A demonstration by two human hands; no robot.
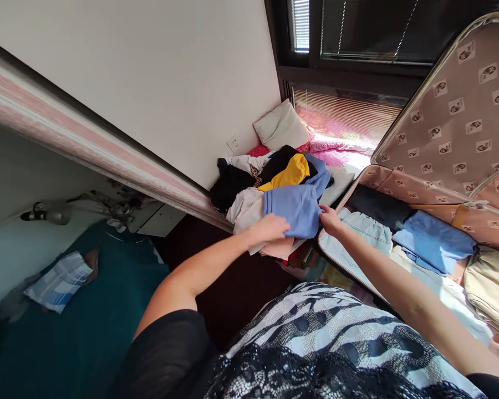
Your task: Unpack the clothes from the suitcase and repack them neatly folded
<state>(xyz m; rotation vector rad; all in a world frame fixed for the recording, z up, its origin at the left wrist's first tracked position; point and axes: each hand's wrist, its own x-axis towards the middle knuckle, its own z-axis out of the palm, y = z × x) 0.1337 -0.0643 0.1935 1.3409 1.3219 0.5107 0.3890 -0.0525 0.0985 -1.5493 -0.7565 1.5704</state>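
Left grip (269, 227): fingers closed on the blue garment (293, 209), at its left edge.
Right grip (329, 219): pinching the garment's right edge; open suitcase (461, 127) just right.

I see soft matt cloth in the blue garment (293, 209). The yellow top (289, 173) looks like smooth knit. The suitcase lid (461, 119) has printed fabric lining, faintly sheened. The pillow (280, 126) is plain matt cotton.
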